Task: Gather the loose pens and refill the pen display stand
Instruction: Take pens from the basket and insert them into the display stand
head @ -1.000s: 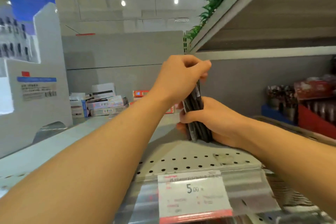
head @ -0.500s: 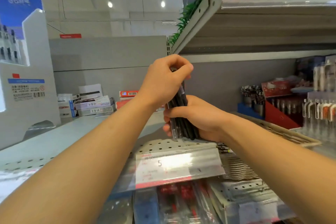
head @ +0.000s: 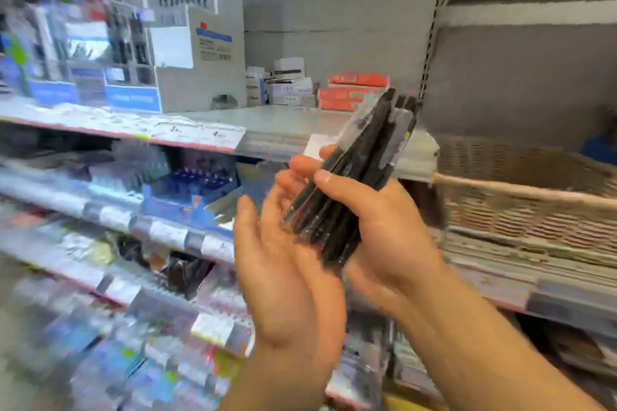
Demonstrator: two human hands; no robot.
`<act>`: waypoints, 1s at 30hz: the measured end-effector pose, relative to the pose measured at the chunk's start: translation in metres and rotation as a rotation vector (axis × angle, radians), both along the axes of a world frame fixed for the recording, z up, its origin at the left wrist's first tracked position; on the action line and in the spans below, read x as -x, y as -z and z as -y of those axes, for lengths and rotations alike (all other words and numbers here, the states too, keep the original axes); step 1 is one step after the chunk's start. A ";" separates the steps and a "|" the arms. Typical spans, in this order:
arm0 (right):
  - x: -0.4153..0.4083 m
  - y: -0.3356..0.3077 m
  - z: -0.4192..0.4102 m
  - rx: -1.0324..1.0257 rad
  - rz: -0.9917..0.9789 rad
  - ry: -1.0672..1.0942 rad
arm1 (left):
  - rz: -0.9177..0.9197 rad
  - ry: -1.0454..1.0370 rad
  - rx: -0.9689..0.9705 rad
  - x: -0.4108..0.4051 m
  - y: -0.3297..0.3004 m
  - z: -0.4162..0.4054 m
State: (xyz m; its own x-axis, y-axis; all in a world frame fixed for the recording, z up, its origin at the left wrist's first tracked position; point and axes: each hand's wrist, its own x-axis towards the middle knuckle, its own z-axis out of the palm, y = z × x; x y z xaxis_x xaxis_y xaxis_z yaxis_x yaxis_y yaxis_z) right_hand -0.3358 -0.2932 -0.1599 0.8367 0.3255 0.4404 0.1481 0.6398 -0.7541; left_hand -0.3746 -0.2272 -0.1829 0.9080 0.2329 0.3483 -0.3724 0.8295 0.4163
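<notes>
A bundle of black pens (head: pixel 359 170) in clear wrappers is gripped by my right hand (head: pixel 384 237), tilted with its upper end toward the right. My left hand (head: pixel 283 264) lies open, palm up, just under the lower tips of the bundle, fingers straight. Both hands are in front of the shelf edge, away from the shelf top. A white and blue pen display stand (head: pixel 187 37) with rows of dark pens stands on the upper shelf at the left, well apart from my hands.
A wicker basket (head: pixel 521 197) sits on the shelf to the right. Stacked white and red boxes (head: pixel 320 87) stand at the back of the grey shelf (head: pixel 283 123). Lower shelves at the left hold blurred stationery behind price tags (head: pixel 197 133).
My view has swung left and down. The left hand has left the top of the bundle and now lies open beneath it. The right hand has drawn the pens off the shelf and tilted them.
</notes>
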 end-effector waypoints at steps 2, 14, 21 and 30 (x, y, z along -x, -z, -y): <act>0.018 0.037 -0.030 0.026 -0.062 -0.020 | -0.173 -0.089 0.116 0.020 0.022 -0.014; 0.113 0.096 -0.239 0.235 -0.250 -0.316 | -0.358 -0.346 0.284 0.126 0.085 -0.209; 0.169 0.121 -0.418 0.321 -0.333 -0.529 | -0.426 -0.518 0.404 0.191 0.099 -0.389; 0.177 0.119 -0.564 0.471 -0.184 -0.666 | -0.697 -0.713 -0.413 0.221 0.092 -0.572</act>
